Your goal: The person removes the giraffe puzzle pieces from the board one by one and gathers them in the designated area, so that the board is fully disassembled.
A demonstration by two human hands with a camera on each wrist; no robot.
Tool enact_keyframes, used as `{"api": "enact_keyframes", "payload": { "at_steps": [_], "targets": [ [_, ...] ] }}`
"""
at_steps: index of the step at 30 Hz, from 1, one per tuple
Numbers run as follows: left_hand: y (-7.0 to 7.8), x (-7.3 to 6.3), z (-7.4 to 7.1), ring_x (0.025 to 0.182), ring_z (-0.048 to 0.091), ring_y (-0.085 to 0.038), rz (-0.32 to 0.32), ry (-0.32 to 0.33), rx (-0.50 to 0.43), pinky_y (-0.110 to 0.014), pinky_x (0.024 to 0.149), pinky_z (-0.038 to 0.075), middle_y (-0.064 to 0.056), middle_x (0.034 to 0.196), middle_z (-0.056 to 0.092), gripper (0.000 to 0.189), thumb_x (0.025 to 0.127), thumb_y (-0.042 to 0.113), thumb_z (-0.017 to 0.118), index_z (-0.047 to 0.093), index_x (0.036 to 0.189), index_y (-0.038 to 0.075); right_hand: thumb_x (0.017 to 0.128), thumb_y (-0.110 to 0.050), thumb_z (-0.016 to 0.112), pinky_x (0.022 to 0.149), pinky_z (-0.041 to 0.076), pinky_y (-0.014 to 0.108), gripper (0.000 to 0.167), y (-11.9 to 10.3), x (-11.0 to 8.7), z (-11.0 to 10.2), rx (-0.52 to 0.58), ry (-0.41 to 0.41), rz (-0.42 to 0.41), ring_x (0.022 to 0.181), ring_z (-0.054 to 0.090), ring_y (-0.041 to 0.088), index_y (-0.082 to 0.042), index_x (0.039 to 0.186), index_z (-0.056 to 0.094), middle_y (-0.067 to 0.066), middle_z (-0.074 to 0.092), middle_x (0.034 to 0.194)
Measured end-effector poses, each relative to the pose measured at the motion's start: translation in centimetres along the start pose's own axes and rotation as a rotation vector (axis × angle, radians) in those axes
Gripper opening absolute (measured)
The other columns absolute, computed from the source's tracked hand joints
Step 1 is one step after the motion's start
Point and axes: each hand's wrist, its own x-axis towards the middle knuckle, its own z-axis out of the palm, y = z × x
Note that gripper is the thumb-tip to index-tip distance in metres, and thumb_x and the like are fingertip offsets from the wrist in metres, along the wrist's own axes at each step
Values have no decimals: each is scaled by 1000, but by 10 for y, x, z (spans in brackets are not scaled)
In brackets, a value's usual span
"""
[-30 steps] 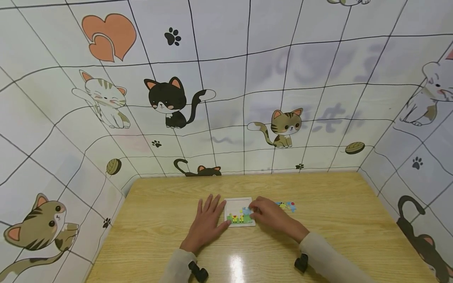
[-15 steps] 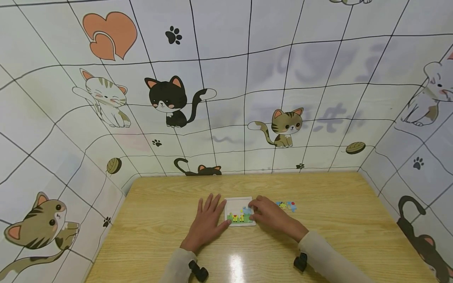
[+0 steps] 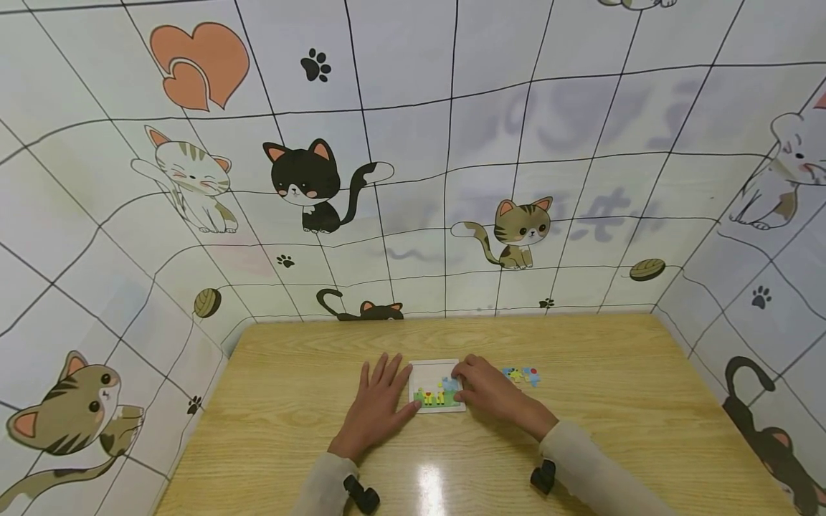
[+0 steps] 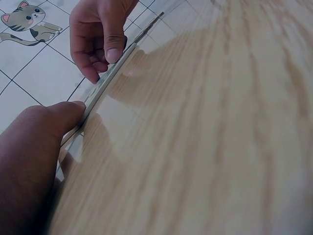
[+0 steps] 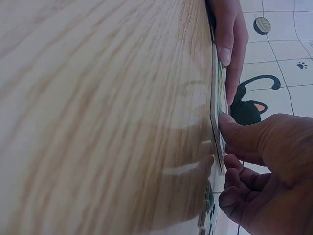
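Note:
A small puzzle board (image 3: pixel 427 373) with a white rim lies on the table in the head view. Green pieces with yellow and red spots (image 3: pixel 429 398) fill its lower part, and a light blue puzzle piece (image 3: pixel 449 385) sits above them at the right. My left hand (image 3: pixel 377 405) rests spread on the table at the board's left side, its thumb on the lower left corner. Over the board's right edge, my right hand (image 3: pixel 490 387) has thumb and curled fingers on the blue piece, partly covering it. The right wrist view shows the right thumb (image 5: pixel 239 132) low against the board.
Several loose puzzle pieces (image 3: pixel 523 375), blue, yellow and red, lie just right of my right hand. The wooden table (image 3: pixel 290 430) meets a wall (image 3: pixel 413 179) printed with cats at its back edge. Black wrist cameras (image 3: pixel 363 494) sit on both sleeves.
My right hand and wrist have shifted slightly to the left and away from me, with the fingers still at the blue piece. The left hand and the board have stayed in place.

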Motion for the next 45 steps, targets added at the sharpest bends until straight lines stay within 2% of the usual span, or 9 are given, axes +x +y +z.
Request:
{"api": "enact_keyframes", "payload": {
  "at_steps": [8,17,21,27,34,40,45],
  "targets": [
    [0,-1,0,168,19,-42,-10,-14,-10,-73,131,10,-14,180,31,81,109,67,49,43,171,15,98,-16,86,80,54,37,32,0,0,3,8,39,-9,93,53,14,-3,123,71,1,60,107],
    [-4,-1,4,168,19,-43,-1,4,-18,-73,130,9,-14,180,31,80,109,67,49,44,171,15,107,-7,72,77,55,33,7,-6,1,5,108,99,76,90,60,9,-12,112,72,-7,66,103],
    [-4,-1,3,170,14,-40,-17,-19,-24,-70,132,5,-12,181,27,82,110,69,46,41,172,17,106,-7,73,75,53,31,8,-7,2,4,140,111,77,85,58,8,-14,106,72,-9,66,98],
    [-6,-1,4,171,9,-36,-39,-48,-32,-65,133,-1,-9,183,23,83,109,71,45,37,174,19,107,-6,72,77,55,31,9,-3,-3,-3,213,155,78,89,62,8,-14,109,72,-7,70,103],
    [-6,-2,3,169,17,-41,-11,-6,-4,-71,131,7,-13,180,29,81,109,69,47,43,171,16,105,-7,74,75,56,30,9,7,-14,-13,248,246,48,92,66,8,-15,109,73,-1,74,104],
    [-6,-2,2,170,13,-39,-14,-39,3,-69,133,3,-11,182,25,84,109,71,44,38,174,18,103,-2,76,70,53,28,10,17,-32,-21,240,316,42,87,65,7,-11,107,73,-3,74,99],
    [-5,0,3,169,15,-41,-3,-23,-9,-71,132,6,-13,181,27,82,110,70,45,40,173,17,102,1,75,66,50,27,12,26,-48,-32,236,349,58,84,63,9,-9,106,73,2,74,98]
  ]
}}
